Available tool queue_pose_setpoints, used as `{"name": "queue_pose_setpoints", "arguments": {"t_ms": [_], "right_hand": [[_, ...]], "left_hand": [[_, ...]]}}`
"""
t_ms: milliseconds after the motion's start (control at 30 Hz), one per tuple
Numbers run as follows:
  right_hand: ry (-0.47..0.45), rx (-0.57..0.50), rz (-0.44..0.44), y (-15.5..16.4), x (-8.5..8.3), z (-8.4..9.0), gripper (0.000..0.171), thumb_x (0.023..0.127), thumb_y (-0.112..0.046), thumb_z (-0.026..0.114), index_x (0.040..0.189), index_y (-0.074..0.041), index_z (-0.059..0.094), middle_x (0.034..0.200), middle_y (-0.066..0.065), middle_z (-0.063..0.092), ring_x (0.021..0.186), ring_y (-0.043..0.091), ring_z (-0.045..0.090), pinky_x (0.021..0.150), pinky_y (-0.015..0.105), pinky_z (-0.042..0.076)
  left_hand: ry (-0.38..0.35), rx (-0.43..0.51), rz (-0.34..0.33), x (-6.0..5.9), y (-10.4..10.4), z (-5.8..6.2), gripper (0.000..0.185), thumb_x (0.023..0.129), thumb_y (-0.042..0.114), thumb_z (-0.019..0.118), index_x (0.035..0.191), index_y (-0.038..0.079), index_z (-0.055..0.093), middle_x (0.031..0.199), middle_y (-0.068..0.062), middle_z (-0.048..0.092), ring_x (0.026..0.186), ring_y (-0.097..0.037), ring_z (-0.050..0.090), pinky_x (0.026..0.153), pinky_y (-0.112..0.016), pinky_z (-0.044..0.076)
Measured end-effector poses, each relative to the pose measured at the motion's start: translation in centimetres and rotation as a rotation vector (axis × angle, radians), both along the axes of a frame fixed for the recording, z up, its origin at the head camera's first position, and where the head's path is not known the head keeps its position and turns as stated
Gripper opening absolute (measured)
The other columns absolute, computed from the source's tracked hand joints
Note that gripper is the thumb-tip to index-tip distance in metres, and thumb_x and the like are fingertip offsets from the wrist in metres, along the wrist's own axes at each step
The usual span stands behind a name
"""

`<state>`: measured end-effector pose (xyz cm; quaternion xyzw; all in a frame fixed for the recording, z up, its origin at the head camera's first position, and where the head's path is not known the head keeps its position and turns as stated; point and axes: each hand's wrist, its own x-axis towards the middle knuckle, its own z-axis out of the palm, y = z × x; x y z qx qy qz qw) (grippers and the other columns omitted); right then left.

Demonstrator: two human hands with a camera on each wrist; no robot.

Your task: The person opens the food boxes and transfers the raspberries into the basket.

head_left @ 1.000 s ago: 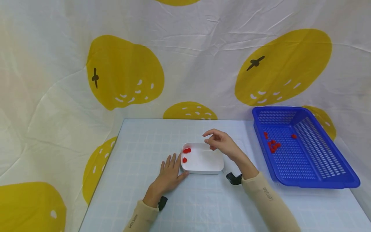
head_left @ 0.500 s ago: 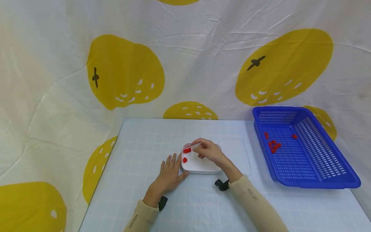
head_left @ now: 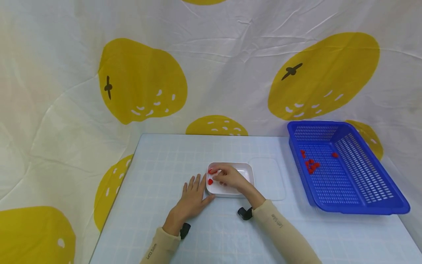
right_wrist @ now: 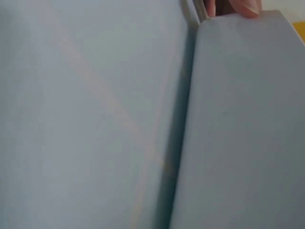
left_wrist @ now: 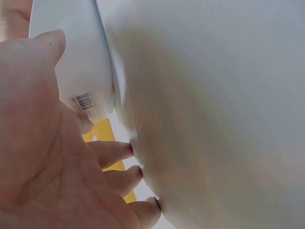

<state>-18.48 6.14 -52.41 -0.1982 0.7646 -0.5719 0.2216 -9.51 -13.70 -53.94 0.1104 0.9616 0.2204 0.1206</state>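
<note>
A white rectangular container stands mid-table with small red pieces at its left end. My right hand reaches down into it, fingers curled just beside those pieces; whether it pinches one is hidden. My left hand lies flat on the table, fingers straight, its thumb against the container's front left corner. In the left wrist view the left hand's palm lies next to the container's white wall, which bears a barcode label. The right wrist view is a blurred pale surface with a fingertip at the top.
A clear flat lid lies on the table right of the container. A blue slotted basket at the far right holds several red pieces. The pale gridded table is backed by a white cloth with yellow fruit prints.
My right hand has come down and to the left, from above the container's back right rim into its left end. The left hand has stayed put.
</note>
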Motion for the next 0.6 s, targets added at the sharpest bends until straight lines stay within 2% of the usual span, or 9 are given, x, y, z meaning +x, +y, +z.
{"name": "queue_pose_setpoints", "arguments": {"t_ms": [100,167,400,600], "right_hand": [[-0.006,0.033,0.004,-0.32,0.0,-0.33,0.026,0.094,-0.003,0.067,0.12,-0.002,0.069,0.089,0.014,0.065,0.062,0.023,0.053,0.055,0.024,0.045],[0.01,0.071,0.008,-0.47,-0.03,-0.51,0.026,0.092,-0.002,0.069,0.118,-0.005,0.07,0.085,0.01,0.064,0.063,0.018,0.053,0.058,0.024,0.046],[0.118,0.212,0.02,-0.68,0.07,-0.76,0.025,0.09,-0.004,0.072,0.113,-0.013,0.074,0.094,-0.001,0.067,0.073,0.018,0.056,0.067,0.028,0.051],[0.181,0.261,0.014,-0.86,0.2,-0.68,0.023,0.088,-0.005,0.073,0.109,-0.014,0.075,0.087,-0.003,0.066,0.072,0.016,0.055,0.067,0.028,0.05]], "left_hand": [[0.002,0.009,0.0,0.07,-0.03,0.08,0.089,0.097,0.059,0.053,0.162,0.014,0.011,0.165,-0.018,0.012,0.15,-0.041,0.004,0.116,-0.063,0.005],[0.005,0.013,0.0,0.11,-0.04,0.12,0.089,0.097,0.059,0.053,0.162,0.014,0.01,0.165,-0.018,0.013,0.15,-0.04,0.004,0.116,-0.063,0.005],[0.011,0.004,-0.003,0.15,0.0,0.09,0.089,0.098,0.059,0.052,0.162,0.014,0.01,0.165,-0.018,0.012,0.15,-0.041,0.004,0.116,-0.063,0.006],[0.022,-0.003,-0.009,0.17,0.02,0.03,0.09,0.097,0.059,0.053,0.162,0.012,0.011,0.165,-0.019,0.014,0.15,-0.041,0.005,0.116,-0.064,0.006]]}}
